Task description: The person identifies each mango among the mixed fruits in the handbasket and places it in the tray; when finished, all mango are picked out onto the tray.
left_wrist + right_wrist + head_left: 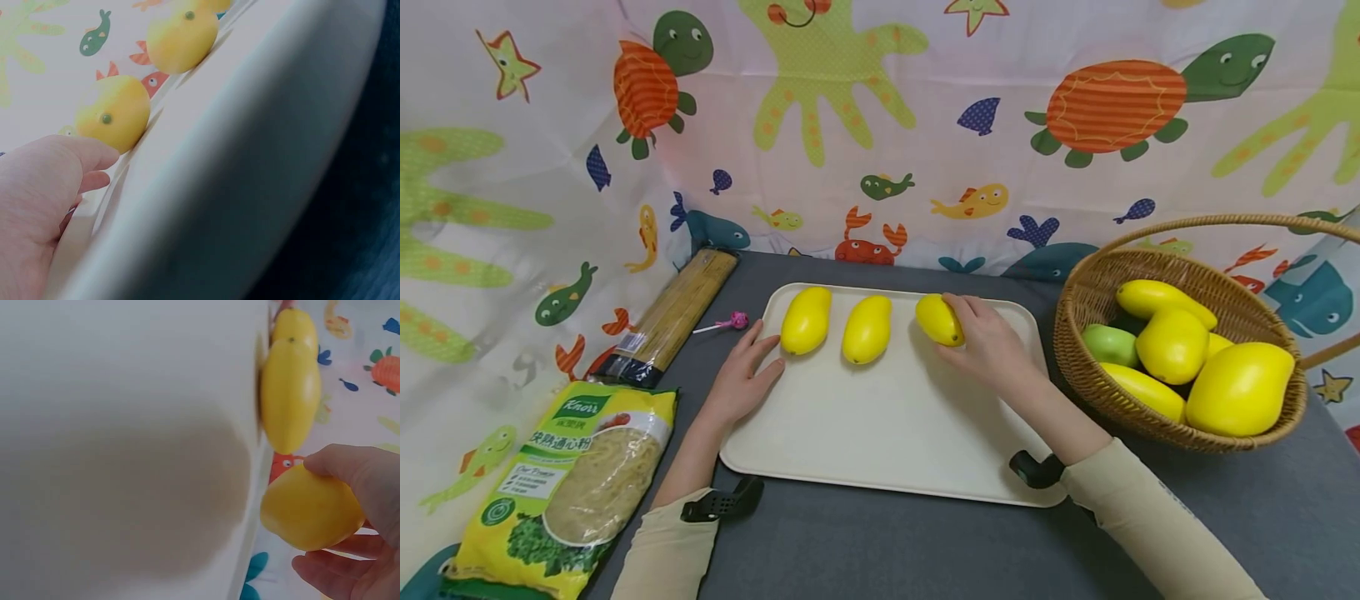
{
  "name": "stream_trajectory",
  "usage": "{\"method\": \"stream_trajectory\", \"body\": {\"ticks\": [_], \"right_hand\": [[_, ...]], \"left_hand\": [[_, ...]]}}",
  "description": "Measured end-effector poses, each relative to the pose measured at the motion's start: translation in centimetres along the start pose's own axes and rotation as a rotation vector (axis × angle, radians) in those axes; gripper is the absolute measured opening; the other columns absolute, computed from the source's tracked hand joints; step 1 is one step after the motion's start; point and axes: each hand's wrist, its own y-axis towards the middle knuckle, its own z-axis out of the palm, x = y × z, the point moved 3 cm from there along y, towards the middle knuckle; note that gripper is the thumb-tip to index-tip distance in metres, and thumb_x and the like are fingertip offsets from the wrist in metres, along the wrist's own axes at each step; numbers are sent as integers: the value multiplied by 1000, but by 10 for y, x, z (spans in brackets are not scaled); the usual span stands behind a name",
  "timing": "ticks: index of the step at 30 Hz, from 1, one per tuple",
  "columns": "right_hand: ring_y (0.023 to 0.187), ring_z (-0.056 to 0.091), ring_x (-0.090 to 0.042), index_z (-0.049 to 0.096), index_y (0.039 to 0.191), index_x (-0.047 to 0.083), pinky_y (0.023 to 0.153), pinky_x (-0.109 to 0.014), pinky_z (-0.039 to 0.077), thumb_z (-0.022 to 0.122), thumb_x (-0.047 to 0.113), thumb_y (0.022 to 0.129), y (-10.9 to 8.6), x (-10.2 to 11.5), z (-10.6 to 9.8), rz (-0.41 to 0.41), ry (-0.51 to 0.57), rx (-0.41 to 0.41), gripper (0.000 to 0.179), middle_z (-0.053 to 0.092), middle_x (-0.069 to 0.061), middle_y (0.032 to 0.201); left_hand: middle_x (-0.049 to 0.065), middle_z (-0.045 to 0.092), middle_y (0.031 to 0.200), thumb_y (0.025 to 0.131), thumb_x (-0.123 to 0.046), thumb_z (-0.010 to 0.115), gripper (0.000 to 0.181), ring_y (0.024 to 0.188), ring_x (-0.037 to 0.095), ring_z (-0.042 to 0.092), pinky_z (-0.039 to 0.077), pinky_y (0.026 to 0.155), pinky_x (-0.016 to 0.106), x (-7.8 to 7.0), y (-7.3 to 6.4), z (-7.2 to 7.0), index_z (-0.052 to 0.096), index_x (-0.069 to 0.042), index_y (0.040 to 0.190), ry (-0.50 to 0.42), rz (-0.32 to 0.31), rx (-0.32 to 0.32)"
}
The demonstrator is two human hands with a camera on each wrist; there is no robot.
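Note:
My right hand (988, 340) grips a yellow mango (938, 320) over the back right part of the cream tray (880, 433). In the right wrist view, thumb and fingers curl round this mango (312, 509) from either side. Two more yellow mangoes lie in a row along the tray's back: the left one (807, 321) and the middle one (867, 329). My left hand (747, 377) rests at the tray's left rim with relaxed fingers, holding nothing. Its fingertips are close beside the left mango (114, 114), as the left wrist view shows.
A wicker basket (1067, 367) of yellow fruit and one green fruit stands right of the tray, its tall handle arching over. To the left lie a Knorr pasta bag (565, 492), a pack of spaghetti (673, 312) and a pink lollipop (739, 320). A patterned cloth (880, 125) hangs behind.

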Motion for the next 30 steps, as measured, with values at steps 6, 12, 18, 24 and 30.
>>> {"method": "stream_trajectory", "body": {"ticks": [6, 12, 18, 24, 30], "right_hand": [[124, 47, -35, 44, 142, 5, 103, -51, 41, 79, 24, 82, 4, 0, 11, 1, -13, 9, 72, 46, -17, 140], [126, 44, -34, 42, 144, 8, 95, -55, 47, 78, 29, 82, 2, 4, 17, 0, -75, 44, 75, 42, -14, 143], [120, 47, -33, 44, 143, 12, 85, -53, 52, 79, 34, 80, 0, 7, 20, -5, -124, 58, 75, 46, -13, 140], [119, 49, -33, 45, 143, 12, 83, -53, 53, 79, 42, 79, -6, 10, 23, 1, -112, 85, 78, 45, -14, 141], [118, 50, -33, 48, 141, 11, 81, -53, 54, 78, 46, 78, -10, 12, 23, -29, -99, 67, 78, 46, -14, 140]], "left_hand": [[6, 12, 163, 99, -30, 56, 53, 147, 35, 13, 16, 111, 64, 1, 1, 1, 46, -6, 145, -4, 2, 0], [5, 12, 163, 99, -30, 56, 53, 147, 35, 12, 16, 111, 64, 2, 1, 1, 46, -6, 145, -9, -3, -2], [5, 11, 163, 99, -31, 56, 53, 147, 35, 12, 16, 111, 64, 3, 1, 1, 46, -7, 145, -6, -8, 3], [5, 12, 163, 99, -30, 56, 53, 147, 35, 13, 16, 111, 64, 2, 0, 0, 46, -6, 145, -10, 5, -3], [5, 12, 163, 99, -30, 57, 53, 147, 35, 13, 16, 111, 64, 2, 0, 0, 46, -6, 145, -10, 4, -7]]}}
